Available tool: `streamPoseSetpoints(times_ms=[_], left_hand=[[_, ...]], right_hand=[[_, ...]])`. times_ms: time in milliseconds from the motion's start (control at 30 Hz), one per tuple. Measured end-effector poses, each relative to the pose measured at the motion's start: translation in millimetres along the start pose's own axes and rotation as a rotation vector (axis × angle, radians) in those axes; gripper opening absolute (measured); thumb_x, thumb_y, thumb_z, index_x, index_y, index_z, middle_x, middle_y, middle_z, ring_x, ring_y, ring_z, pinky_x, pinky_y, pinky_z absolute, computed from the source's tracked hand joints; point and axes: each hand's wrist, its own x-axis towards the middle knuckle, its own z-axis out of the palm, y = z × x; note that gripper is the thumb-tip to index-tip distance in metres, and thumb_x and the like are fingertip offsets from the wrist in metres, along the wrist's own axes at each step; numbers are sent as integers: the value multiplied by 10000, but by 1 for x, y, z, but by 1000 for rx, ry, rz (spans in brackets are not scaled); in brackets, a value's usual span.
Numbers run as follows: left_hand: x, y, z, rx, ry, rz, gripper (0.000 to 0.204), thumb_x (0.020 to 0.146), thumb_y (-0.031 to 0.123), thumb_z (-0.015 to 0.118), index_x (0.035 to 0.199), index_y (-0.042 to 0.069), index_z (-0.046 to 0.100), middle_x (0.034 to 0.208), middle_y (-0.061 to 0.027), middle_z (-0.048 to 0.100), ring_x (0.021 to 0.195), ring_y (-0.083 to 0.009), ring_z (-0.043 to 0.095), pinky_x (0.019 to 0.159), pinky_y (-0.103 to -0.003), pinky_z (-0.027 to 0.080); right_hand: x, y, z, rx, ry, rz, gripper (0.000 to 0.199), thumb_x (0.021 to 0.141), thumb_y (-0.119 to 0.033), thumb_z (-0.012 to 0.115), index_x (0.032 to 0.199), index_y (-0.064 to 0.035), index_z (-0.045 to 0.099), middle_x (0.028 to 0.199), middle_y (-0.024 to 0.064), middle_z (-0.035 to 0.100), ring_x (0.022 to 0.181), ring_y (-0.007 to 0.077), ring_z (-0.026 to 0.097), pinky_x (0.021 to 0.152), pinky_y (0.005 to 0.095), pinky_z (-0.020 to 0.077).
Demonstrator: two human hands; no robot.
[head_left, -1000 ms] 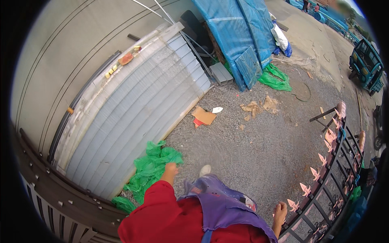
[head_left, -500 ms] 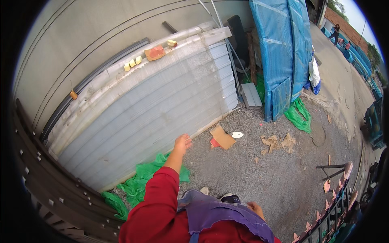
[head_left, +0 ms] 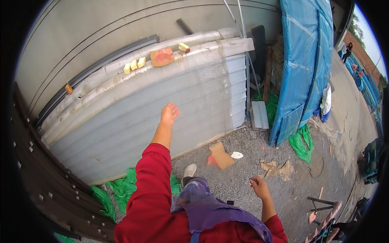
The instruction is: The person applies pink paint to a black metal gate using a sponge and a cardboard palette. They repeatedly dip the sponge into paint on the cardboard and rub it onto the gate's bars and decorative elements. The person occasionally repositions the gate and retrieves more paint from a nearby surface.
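My left hand (head_left: 169, 114) reaches out before the wrapped stack of grey panels (head_left: 150, 117), fingers apart and nothing in it. On the stack's plastic-covered top edge lie three pale yellow foam blocks (head_left: 133, 65) in a row. Beside them is a cardboard piece (head_left: 162, 57) smeared with pink. Further right sits another yellow block (head_left: 184, 47) with a reddish-brown underside. My right hand (head_left: 260, 188) hangs low over the gravel with loosely bent fingers and no visible object in it.
Blue-wrapped panels (head_left: 304, 73) stand upright at the right. On the gravel lie a cardboard piece (head_left: 222, 155), a white scrap (head_left: 237, 155), torn brown paper (head_left: 277, 169) and green netting (head_left: 302, 143). A brown rail (head_left: 52, 174) borders the left; metal legs (head_left: 322, 204) stand lower right.
My left hand has risen toward the stack's top. My right hand has come up and out from beside the purple apron. The view has shifted, and a shoe has stepped forward.
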Motion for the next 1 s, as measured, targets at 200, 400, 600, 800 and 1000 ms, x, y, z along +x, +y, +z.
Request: streamPoseSetpoints(times_ms=[200,400,600,800,1000], left_hand=[[147,64,20,-144,-15,60,564,947,274,533,1407,25,322,1400,-178,409,1219,-310,477,963,-434,460],[231,92,36,-256,-108,12,535,935,242,559,1373,16,352,1375,-173,440,1223,-294,479,978,-446,451],[251,107,41,-249,-260,-37,499,924,226,578,1334,19,383,1335,-172,462,1217,-292,479,969,-438,451],[249,126,38,-197,-258,-46,448,954,235,521,1292,-31,392,1311,-197,476,1180,-290,515,932,-425,471],[251,140,49,-91,-249,3,404,971,255,480,1234,-47,426,1208,-198,546,1033,-284,609,809,-373,503]], right_hand=[[177,-164,6,-75,-54,-245,245,887,-140,599,1106,-31,619,940,136,672,849,218,655,763,319,514],[358,-355,55,-188,49,-563,243,867,-145,612,1053,11,621,947,176,648,860,263,642,750,347,506],[511,-476,142,-386,360,-765,383,849,-192,642,1184,-25,560,1100,170,598,1006,342,542,880,406,441],[573,-547,215,-443,509,-763,455,820,-252,674,1197,-32,548,1182,165,564,1095,345,488,958,449,360],[607,-564,227,-513,524,-780,333,793,-210,675,1082,-59,607,1019,111,633,996,320,523,905,455,345]])
